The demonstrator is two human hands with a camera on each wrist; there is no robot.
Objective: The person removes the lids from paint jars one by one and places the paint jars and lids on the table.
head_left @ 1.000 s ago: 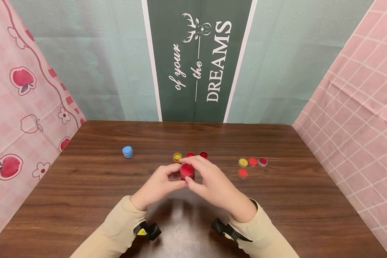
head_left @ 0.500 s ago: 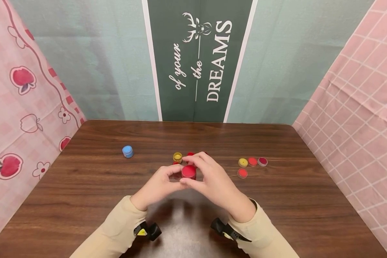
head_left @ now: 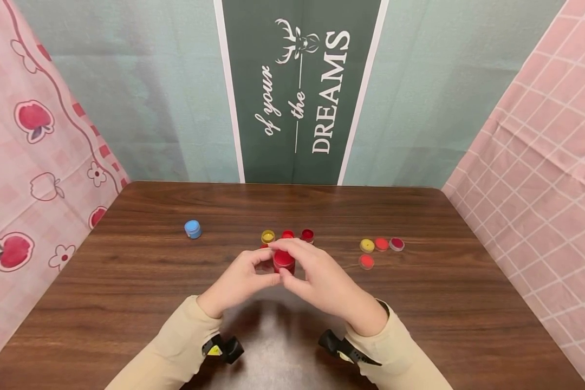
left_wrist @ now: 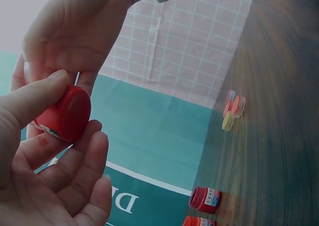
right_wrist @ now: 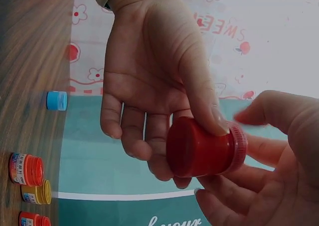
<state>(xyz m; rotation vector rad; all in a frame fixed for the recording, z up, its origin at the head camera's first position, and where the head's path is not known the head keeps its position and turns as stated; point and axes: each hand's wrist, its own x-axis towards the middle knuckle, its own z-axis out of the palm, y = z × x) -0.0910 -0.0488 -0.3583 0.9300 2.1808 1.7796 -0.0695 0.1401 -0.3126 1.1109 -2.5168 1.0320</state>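
Close above the table, both hands meet around a red paint jar with a clear-rimmed lid. My left hand holds the jar body, thumb pressed on one side and fingers on the other, as the left wrist view shows. From the right, my right hand curls its fingers around the lid end. Its thumb is blurred beside the lid in the right wrist view. The lid is on the jar. Part of the jar is hidden behind the fingers.
Behind the hands stand lidless paint jars: yellow, red and dark red, with another red one partly covered. Several loose lids lie to the right. A blue jar stands left on the wooden table.
The right fingers and thumb shifted around the lid: reaching farther back half a second ago, they are now lower around it. The jar moved slightly left since then. The left hand stays nearly still.
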